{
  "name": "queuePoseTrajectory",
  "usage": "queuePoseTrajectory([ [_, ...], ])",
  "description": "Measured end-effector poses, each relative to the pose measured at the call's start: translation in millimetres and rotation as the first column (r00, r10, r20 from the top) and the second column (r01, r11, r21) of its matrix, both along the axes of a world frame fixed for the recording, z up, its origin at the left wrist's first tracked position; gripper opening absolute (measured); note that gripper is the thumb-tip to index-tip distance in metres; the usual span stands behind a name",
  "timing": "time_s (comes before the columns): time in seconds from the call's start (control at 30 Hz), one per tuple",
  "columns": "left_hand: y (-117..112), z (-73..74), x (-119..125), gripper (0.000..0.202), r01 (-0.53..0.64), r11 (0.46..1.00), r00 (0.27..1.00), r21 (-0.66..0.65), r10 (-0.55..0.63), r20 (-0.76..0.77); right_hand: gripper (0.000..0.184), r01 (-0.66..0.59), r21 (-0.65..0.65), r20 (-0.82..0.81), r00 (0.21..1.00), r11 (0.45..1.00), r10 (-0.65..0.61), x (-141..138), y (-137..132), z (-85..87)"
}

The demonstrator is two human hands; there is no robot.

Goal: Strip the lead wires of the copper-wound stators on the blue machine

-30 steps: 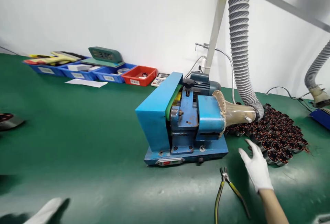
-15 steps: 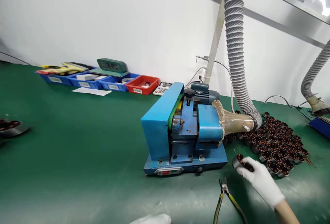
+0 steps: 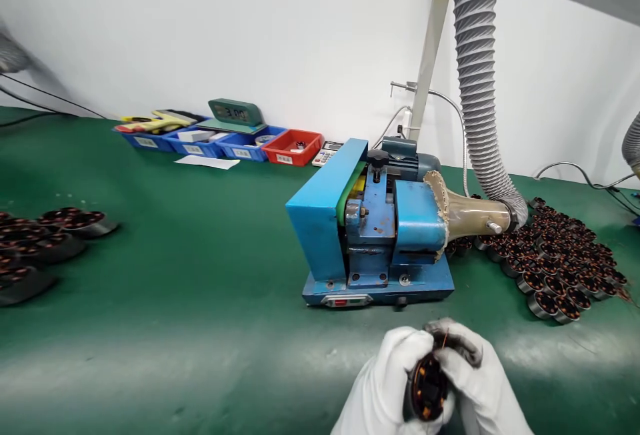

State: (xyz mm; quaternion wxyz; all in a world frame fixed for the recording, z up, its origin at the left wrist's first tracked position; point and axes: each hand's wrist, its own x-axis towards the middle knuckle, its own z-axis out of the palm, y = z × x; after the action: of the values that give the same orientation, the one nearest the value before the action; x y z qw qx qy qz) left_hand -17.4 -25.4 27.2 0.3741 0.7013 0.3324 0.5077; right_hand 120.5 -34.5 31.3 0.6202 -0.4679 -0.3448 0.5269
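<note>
A motor stator [image 3: 428,388], a metal ring with dark copper windings, is held low in front of me, its wound face turned up and tilted. My left hand [image 3: 387,381], in a white glove, wraps round its left side. My right hand [image 3: 475,371], gloved too with darkened fingertips, closes on its upper right edge. A thin copper wire stands up by the right fingertips; whether they pinch it is hard to see. The pliers seen earlier do not show now. Beyond both hands stands a blue belt machine [image 3: 370,235].
Many similar stators [image 3: 560,261] crowd the right side of the green bench [image 3: 200,248]; a blurred group [image 3: 75,225] sits at left. A grey hose [image 3: 477,75] joins the machine's duct. Along the wall are blue bins [image 3: 195,147], a red bin [image 3: 293,147], a clock [image 3: 235,112] and a calculator [image 3: 327,153].
My right hand has brought the stator from beside the pile to the front, where my left hand now grips it too. The view has swung left, showing more stators there.
</note>
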Motion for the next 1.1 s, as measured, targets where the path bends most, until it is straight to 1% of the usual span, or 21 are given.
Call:
queuePoseTrajectory([
  [0.03,-0.2,0.2,-0.1,0.060,-0.022,0.996,0.999,0.082,0.025,-0.030,0.019,0.044,0.015,0.004,0.999,0.999,-0.044,-5.7,3.1,0.0],
  [0.07,-0.4,-0.1,-0.1,0.063,-0.032,0.991,0.998,0.132,0.038,-0.048,0.016,0.074,0.010,0.003,0.997,0.997,-0.075,-9.4,6.7,2.1],
  [0.1,-0.6,-0.7,-0.1,0.064,-0.023,0.989,0.998,0.144,0.032,-0.056,0.016,0.090,-0.012,-0.022,0.996,0.996,-0.091,-10.5,10.6,5.7],
  [0.17,-1.1,-2.0,0.1,0.061,0.013,0.985,0.995,0.172,0.005,-0.102,0.018,0.113,-0.054,-0.153,0.981,0.992,-0.120,-5.0,18.7,14.0],
  [0.23,-1.7,-3.1,1.6,0.058,0.019,0.983,0.993,0.184,0.003,-0.120,0.019,0.226,-0.026,-0.287,0.931,0.974,-0.224,6.2,24.9,18.6],
  [0.27,-1.7,-3.9,3.5,0.057,-0.012,0.984,0.994,0.176,0.031,-0.104,0.017,0.299,-0.006,-0.330,0.900,0.954,-0.284,11.2,26.2,18.2],
  [0.3,-1.4,-5.1,6.3,0.058,-0.069,0.986,0.994,0.151,0.080,-0.069,0.015,0.360,0.022,-0.335,0.882,0.933,-0.333,14.5,26.1,15.9],
  [0.33,-0.4,-6.9,9.9,0.057,-0.132,0.986,0.991,0.103,0.135,-0.023,0.015,0.365,0.041,-0.306,0.891,0.930,-0.336,15.6,24.6,11.8],
  [0.37,1.5,-9.3,14.2,0.057,-0.186,0.982,0.982,0.040,0.185,0.024,0.017,0.322,0.065,-0.242,0.923,0.945,-0.298,14.3,21.9,6.4],
  [0.4,4.3,-12.2,18.8,0.056,-0.219,0.975,0.974,-0.029,0.220,0.060,0.019,0.252,0.083,-0.159,0.958,0.964,-0.237,10.9,18.6,0.3],
  [0.47,12.6,-18.5,28.0,0.052,-0.228,0.956,0.963,-0.185,0.250,0.105,0.028,0.131,0.082,0.034,0.990,0.988,-0.135,0.7,13.5,-11.9],
  [0.5,17.6,-21.2,32.1,0.047,-0.223,0.936,0.955,-0.272,0.266,0.131,0.034,0.102,0.069,0.137,0.984,0.992,-0.111,-4.6,13.0,-16.8],
  [0.57,27.7,-24.1,38.4,0.043,-0.193,0.888,0.941,-0.416,0.288,0.178,0.048,0.133,0.032,0.326,0.936,0.991,-0.136,-13.2,18.5,-22.6],
  [0.63,36.6,-22.1,42.6,0.041,-0.145,0.853,0.922,-0.502,0.300,0.244,0.055,0.166,0.024,0.467,0.870,0.986,-0.158,-17.9,31.4,-22.6],
  [0.67,40.4,-19.4,44.0,0.041,-0.125,0.846,0.912,-0.518,0.304,0.276,0.054,0.176,0.033,0.503,0.848,0.984,-0.168,-19.1,39.2,-20.7],
  [0.73,47.0,-12.1,46.3,0.040,-0.091,0.847,0.898,-0.524,0.297,0.325,0.049,0.194,0.066,0.521,0.830,0.979,-0.200,-20.3,53.7,-14.3],
  [0.8,52.3,-5.3,48.1,0.038,-0.099,0.852,0.891,-0.514,0.306,0.335,0.046,0.206,0.094,0.525,0.821,0.974,-0.225,-21.0,63.5,-6.8],
  [0.87,55.8,-1.6,49.7,0.038,-0.117,0.851,0.890,-0.512,0.319,0.327,0.039,0.214,0.106,0.550,0.801,0.971,-0.236,-21.3,67.8,-0.7],
  [0.97,57.8,-3.5,52.9,0.035,-0.130,0.849,0.880,-0.512,0.337,0.335,0.035,0.195,0.099,0.566,0.795,0.976,-0.216,-20.0,67.9,2.9],
  [1.1,60.5,-10.1,60.9,0.038,-0.107,0.852,0.885,-0.513,0.317,0.342,0.036,0.223,0.092,0.524,0.818,0.970,-0.238,-15.2,68.7,4.0],
])
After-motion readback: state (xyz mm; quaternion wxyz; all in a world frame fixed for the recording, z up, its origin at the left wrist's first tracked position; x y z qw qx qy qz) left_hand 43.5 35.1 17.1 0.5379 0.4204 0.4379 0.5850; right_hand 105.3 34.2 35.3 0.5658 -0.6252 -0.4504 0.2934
